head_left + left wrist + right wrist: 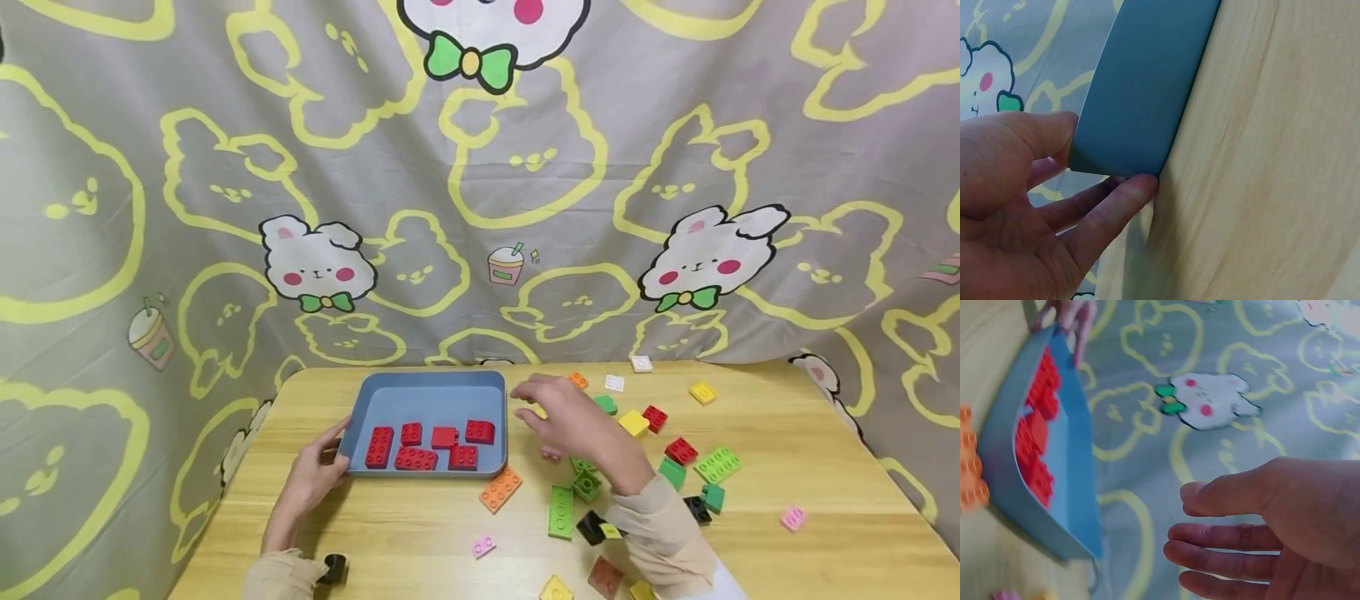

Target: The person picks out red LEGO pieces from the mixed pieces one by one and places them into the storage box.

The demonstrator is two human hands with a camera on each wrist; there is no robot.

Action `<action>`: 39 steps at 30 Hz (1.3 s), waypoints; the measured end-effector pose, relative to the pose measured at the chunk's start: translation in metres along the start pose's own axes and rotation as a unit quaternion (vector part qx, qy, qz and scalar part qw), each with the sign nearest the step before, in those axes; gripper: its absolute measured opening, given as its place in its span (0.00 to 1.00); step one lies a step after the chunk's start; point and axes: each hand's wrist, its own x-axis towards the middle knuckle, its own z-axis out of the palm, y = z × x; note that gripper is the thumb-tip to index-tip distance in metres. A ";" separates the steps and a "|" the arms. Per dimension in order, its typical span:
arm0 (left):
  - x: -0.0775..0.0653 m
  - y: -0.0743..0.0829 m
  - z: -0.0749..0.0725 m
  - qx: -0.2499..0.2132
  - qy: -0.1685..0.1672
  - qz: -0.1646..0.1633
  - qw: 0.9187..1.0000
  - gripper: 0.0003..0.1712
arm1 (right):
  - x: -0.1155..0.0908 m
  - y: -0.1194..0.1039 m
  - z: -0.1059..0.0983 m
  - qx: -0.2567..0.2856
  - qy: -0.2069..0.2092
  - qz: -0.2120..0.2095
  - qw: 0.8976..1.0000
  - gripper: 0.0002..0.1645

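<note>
A shallow blue-grey tray [429, 390] lies on the table, with several red toy bricks [416, 458] in its front half. My left hand [317, 473] is at its left front corner. In the left wrist view, the thumb is at one edge of the tray wall [1141, 87] and the fingertips grip the other edge. Just off the tray's right side, my right hand [566, 417] hovers over the table with nothing in it. Its fingers [1222, 559] reach out, relaxed and apart from the thumb, in the right wrist view.
Loose toy bricks spread over the table's right half, among them an orange brick [500, 489] by the tray, a light green brick [560, 512] and a red brick [681, 451]. A black piece [334, 569] is near my left sleeve. A patterned cloth [420, 250] hangs behind the table.
</note>
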 end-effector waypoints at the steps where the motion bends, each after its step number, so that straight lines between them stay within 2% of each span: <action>1: 0.000 -0.001 0.000 -0.002 0.001 -0.001 1.000 0.41 | -0.006 0.003 -0.004 -0.004 0.010 -0.001 1.000 0.14; 14: 0.004 0.002 0.006 0.003 -0.005 -0.006 1.000 0.41 | -0.091 0.053 -0.039 -0.066 0.081 0.014 0.994 0.16; 20: 0.003 0.003 0.006 -0.002 -0.003 -0.007 1.000 0.41 | -0.111 0.069 -0.048 -0.082 0.112 0.036 0.990 0.21; 27: 0.000 0.002 0.006 -0.009 0.000 -0.005 1.000 0.41 | -0.122 0.085 -0.051 -0.101 0.151 0.050 0.982 0.24; 32: -0.001 0.001 0.004 -0.006 0.001 -0.012 1.000 0.41 | -0.127 0.101 -0.054 -0.093 0.134 0.095 0.982 0.23; 39: -0.002 0.001 0.002 -0.005 0.006 -0.011 1.000 0.41 | -0.132 0.121 -0.049 -0.081 0.087 0.155 0.981 0.19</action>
